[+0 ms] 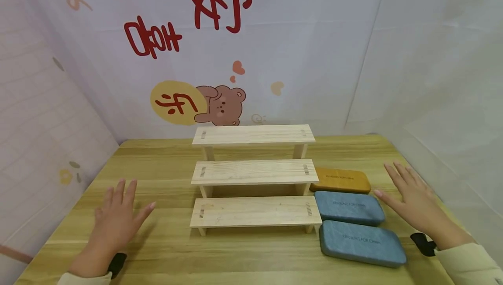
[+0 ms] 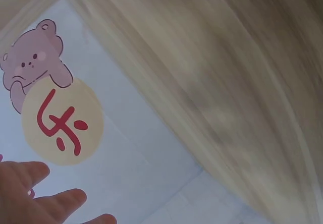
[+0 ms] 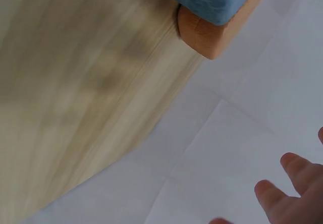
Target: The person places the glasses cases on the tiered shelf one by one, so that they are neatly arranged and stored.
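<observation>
Your fingers are spread and straight on both sides, holding nothing — your left hand (image 1: 118, 215) hovers over bare table (image 1: 165, 250), your right hand (image 1: 414, 204) just beside the middle blue case (image 1: 349, 207). You look to be at the reach, before any grasp. Next calls for closing on a case; the orange case (image 1: 340, 180) and near blue case (image 1: 361, 242) flank it, beside the stepped wooden rack (image 1: 254, 173).

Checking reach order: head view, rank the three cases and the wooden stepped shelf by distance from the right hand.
From the right hand:
1. Middle blue case, just left of it.
2. Front blue case and orange case: too close to call.
3. Wooden stepped shelf, table centre.
</observation>
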The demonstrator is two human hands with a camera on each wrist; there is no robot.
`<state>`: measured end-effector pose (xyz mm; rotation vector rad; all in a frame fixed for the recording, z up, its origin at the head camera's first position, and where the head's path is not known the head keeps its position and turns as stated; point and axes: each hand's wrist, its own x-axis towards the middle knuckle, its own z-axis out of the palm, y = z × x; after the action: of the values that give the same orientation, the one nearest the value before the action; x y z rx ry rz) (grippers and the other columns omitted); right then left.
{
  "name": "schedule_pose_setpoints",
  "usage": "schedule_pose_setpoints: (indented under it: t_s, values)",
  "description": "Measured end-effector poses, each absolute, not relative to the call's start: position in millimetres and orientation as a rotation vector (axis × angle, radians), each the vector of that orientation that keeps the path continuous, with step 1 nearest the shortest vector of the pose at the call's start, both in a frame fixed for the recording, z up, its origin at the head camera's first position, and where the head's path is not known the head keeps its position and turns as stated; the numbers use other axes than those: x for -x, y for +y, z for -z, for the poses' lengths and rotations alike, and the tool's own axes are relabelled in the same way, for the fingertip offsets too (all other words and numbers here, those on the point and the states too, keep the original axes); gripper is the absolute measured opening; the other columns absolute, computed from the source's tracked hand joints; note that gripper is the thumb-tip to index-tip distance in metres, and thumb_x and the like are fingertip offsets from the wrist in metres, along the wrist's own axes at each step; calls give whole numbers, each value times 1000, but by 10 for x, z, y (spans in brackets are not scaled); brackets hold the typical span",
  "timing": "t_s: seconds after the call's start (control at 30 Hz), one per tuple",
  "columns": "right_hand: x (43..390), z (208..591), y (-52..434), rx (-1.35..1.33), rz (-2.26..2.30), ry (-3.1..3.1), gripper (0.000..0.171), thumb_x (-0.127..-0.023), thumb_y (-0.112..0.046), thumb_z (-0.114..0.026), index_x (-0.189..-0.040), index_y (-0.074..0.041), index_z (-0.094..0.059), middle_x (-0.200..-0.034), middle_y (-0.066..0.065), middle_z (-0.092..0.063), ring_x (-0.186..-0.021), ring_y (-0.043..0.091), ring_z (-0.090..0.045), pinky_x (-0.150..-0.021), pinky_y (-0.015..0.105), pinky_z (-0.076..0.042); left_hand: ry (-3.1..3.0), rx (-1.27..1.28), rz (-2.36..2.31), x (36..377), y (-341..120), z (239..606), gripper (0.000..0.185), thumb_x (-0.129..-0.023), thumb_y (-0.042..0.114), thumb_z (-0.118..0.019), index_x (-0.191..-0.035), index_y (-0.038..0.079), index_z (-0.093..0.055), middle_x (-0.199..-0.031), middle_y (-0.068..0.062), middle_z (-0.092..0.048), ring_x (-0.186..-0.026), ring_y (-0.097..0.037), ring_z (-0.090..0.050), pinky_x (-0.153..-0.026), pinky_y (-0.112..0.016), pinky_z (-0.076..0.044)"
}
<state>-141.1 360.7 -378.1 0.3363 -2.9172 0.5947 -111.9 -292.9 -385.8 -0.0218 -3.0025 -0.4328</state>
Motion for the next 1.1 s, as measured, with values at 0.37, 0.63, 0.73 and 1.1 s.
schedule_pose_setpoints:
  t_s: [0.37, 0.63, 0.73, 1.1]
  values:
    - [1255, 3824, 3708, -293, -1090, -2891, 81, -99, -25, -57, -155, -34, 1, -161, 5, 0, -147, 29, -6, -109, 60, -20, -2919, 55, 1174, 1121, -2757, 3809, 85, -100, 41, -50, -151, -6, -1, -151, -38, -10, -134, -58, -17, -99, -72, -23]
    - [1172, 3957, 3894, -428, -1245, -2825, 73, -99, -6, -52, -156, -24, -10, -139, -34, -28, -116, -27, -29, -74, 9, -40, -2817, 14, 1689, 1159, -2537, 3864, 70, -103, 27, -47, -151, -7, -9, -149, -35, -23, -128, -50, -39, -93, -54, -47]
    - [1153, 3993, 3937, -476, -1298, -2838, 71, -99, -3, -49, -157, -20, -11, -135, -36, -30, -116, -25, -33, -73, 14, -46, -2764, 30, 1810, 1176, -2462, 3903, 67, -102, 21, -48, -150, -9, -12, -146, -37, -28, -125, -49, -44, -90, -49, -51]
    - [1048, 4114, 4003, -548, -1558, -2870, 64, -100, 1, -44, -155, -15, -18, -137, -34, -38, -116, -18, -41, -73, 21, -51, -2594, -115, 2155, 1194, -2299, 3979, 67, -99, 25, -55, -149, -2, -21, -142, -32, -39, -121, -39, -52, -92, -42, -51]
